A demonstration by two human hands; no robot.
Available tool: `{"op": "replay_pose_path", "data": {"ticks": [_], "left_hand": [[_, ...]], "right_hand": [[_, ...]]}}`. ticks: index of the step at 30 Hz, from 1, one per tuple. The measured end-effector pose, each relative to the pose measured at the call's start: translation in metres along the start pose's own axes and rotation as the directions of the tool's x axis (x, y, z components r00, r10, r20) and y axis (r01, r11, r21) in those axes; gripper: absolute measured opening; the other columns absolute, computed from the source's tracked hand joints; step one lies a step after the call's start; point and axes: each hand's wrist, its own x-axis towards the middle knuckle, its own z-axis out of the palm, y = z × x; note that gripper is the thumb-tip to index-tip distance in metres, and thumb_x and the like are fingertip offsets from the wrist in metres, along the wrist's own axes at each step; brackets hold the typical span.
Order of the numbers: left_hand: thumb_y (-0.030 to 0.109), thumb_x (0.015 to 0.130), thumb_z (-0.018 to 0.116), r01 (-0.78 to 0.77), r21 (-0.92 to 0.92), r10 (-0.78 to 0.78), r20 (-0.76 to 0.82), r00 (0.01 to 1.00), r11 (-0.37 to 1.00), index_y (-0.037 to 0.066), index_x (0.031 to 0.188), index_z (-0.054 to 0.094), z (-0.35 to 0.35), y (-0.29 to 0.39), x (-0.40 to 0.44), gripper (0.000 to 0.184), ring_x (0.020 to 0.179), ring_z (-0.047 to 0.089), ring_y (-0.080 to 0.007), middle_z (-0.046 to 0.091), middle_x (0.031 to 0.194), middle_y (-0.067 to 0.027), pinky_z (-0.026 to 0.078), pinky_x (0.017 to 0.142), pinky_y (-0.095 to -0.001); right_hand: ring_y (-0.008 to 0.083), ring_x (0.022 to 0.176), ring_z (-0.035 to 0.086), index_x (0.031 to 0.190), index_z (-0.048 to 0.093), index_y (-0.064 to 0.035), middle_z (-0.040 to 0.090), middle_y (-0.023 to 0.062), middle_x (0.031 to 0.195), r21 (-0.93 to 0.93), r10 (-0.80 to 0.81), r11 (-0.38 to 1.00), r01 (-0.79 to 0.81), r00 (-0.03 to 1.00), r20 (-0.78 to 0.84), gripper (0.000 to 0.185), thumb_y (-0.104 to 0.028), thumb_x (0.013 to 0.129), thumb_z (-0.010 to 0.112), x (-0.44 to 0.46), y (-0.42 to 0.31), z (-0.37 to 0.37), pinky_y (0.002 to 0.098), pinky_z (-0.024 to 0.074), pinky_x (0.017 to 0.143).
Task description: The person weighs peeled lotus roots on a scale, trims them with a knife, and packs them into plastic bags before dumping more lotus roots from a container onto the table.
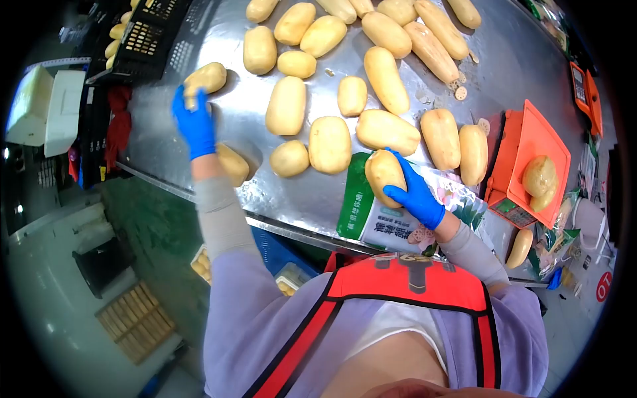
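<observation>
My left hand (196, 126), in a blue glove and slightly blurred, is closed on the near end of a lotus root segment (208, 77) at the left side of the metal table (245, 126). Pale root shows between its thumb and fingers. In my right hand (419, 194), also blue-gloved, is another lotus root segment (385, 176), with the thumb on its near side and the fingers around its far side. Under that hand lies a printed green and white bag (361, 212) at the table's front edge. One more lotus root segment (232, 164) sits beside my left wrist.
Several lotus root segments (330, 144) are spread over the table, some with cut slices (460, 93) near them. An orange scale (531, 159) on the right bears wrapped lotus root (540, 178). A black crate (142, 40) stands at the far left. Below the edge is a blue basket (275, 252).
</observation>
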Motion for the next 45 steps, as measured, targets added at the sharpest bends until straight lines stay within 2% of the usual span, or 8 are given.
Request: {"op": "replay_pose_path", "data": {"ticks": [3, 5, 9, 12, 16, 35, 41, 45], "left_hand": [[0.024, 0.080, 0.065, 0.220, -0.072, -0.225, -0.070, 0.972, 0.973, -0.004, 0.117, 0.052, -0.052, -0.062, 0.033, 0.048, 0.103, 0.052, -0.0282, 0.053, 0.115, -0.0197, 0.040, 0.090, -0.0360], [0.026, 0.083, 0.062, 0.184, 0.347, -0.182, -0.038, 0.982, 0.920, -0.003, 0.126, 0.043, -0.066, -0.074, 0.039, 0.056, 0.109, 0.049, -0.0256, 0.050, 0.121, -0.0178, 0.038, 0.094, -0.0353], [0.036, 0.083, 0.059, 0.257, 0.459, -0.319, 0.060, 0.946, 0.850, 0.003, 0.130, 0.042, -0.050, -0.107, 0.061, 0.060, 0.122, 0.038, -0.0300, 0.039, 0.133, -0.0207, 0.031, 0.101, -0.0385], [0.066, 0.068, 0.060, 0.438, 0.409, -0.525, 0.126, 0.841, 0.800, 0.017, 0.136, 0.039, -0.022, -0.105, 0.078, 0.086, 0.132, 0.021, -0.0377, 0.015, 0.144, -0.0244, 0.021, 0.107, -0.0446], [0.075, 0.067, 0.050, 0.261, 0.746, -0.592, 0.215, 0.777, 0.613, 0.027, 0.139, 0.029, 0.014, -0.113, 0.090, 0.089, 0.131, 0.026, -0.0373, 0.024, 0.144, -0.0187, 0.020, 0.107, -0.0463], [0.071, 0.070, 0.051, -0.144, 0.607, -0.356, 0.624, 0.696, 0.782, 0.023, 0.138, 0.031, 0.061, 0.019, -0.019, 0.085, 0.131, 0.024, -0.0389, 0.035, 0.141, -0.0074, 0.010, 0.105, -0.0587], [0.059, 0.078, 0.052, -0.248, 0.506, -0.196, 0.670, 0.716, 0.826, 0.010, 0.135, 0.036, 0.070, 0.061, -0.057, 0.077, 0.129, 0.033, -0.0297, 0.040, 0.136, -0.0170, 0.009, 0.108, -0.0472], [0.042, 0.078, 0.064, 0.038, 0.021, -0.043, 0.593, 0.804, 0.999, 0.011, 0.134, 0.038, 0.056, 0.061, -0.072, 0.069, 0.131, 0.024, -0.0368, 0.030, 0.140, -0.0191, 0.023, 0.106, -0.0457]], "right_hand": [[0.0256, 0.124, 0.039, 0.138, 0.026, -0.0035, 0.041, 0.0173, 0.133, -0.004, -0.018, 1.000, 0.018, 1.000, -0.006, 0.081, -0.038, 0.076, 0.066, 0.000, 0.001, -0.001, 0.0354, 0.0310, 0.102], [0.0254, 0.124, 0.039, 0.138, 0.027, -0.0032, 0.041, 0.0173, 0.133, 0.003, -0.022, 1.000, 0.023, 1.000, -0.001, 0.081, -0.038, 0.076, 0.066, 0.001, 0.003, -0.001, 0.0353, 0.0310, 0.102], [0.0237, 0.123, 0.039, 0.138, 0.027, -0.0035, 0.042, 0.0160, 0.132, 0.094, -0.013, 0.995, 0.012, 1.000, 0.006, 0.082, -0.038, 0.076, 0.066, 0.001, 0.007, -0.002, 0.0346, 0.0310, 0.102], [0.0226, 0.123, 0.039, 0.138, 0.027, -0.0036, 0.042, 0.0149, 0.132, 0.109, -0.024, 0.994, 0.024, 1.000, 0.000, 0.082, -0.039, 0.076, 0.066, -0.001, 0.007, -0.002, 0.0342, 0.0307, 0.102], [0.0218, 0.124, 0.039, 0.138, 0.027, -0.0037, 0.042, 0.0136, 0.132, 0.135, -0.002, 0.991, 0.001, 1.000, 0.008, 0.081, -0.039, 0.076, 0.066, -0.003, 0.001, -0.004, 0.0339, 0.0300, 0.103], [0.0219, 0.123, 0.040, 0.137, 0.030, -0.0016, 0.043, 0.0142, 0.131, 0.121, -0.083, 0.989, 0.087, 0.996, -0.039, 0.079, -0.039, 0.077, 0.065, -0.001, 0.017, -0.003, 0.0341, 0.0309, 0.102], [0.0239, 0.122, 0.041, 0.137, 0.031, -0.0034, 0.045, 0.0156, 0.130, 0.104, -0.075, 0.992, 0.078, 0.997, -0.034, 0.075, -0.037, 0.078, 0.064, -0.001, 0.027, -0.004, 0.0349, 0.0317, 0.102], [0.0242, 0.121, 0.042, 0.137, 0.030, -0.0045, 0.045, 0.0161, 0.130, 0.133, -0.054, 0.989, 0.057, 0.998, -0.027, 0.074, -0.036, 0.079, 0.063, 0.000, 0.024, -0.003, 0.0350, 0.0319, 0.101]]}}
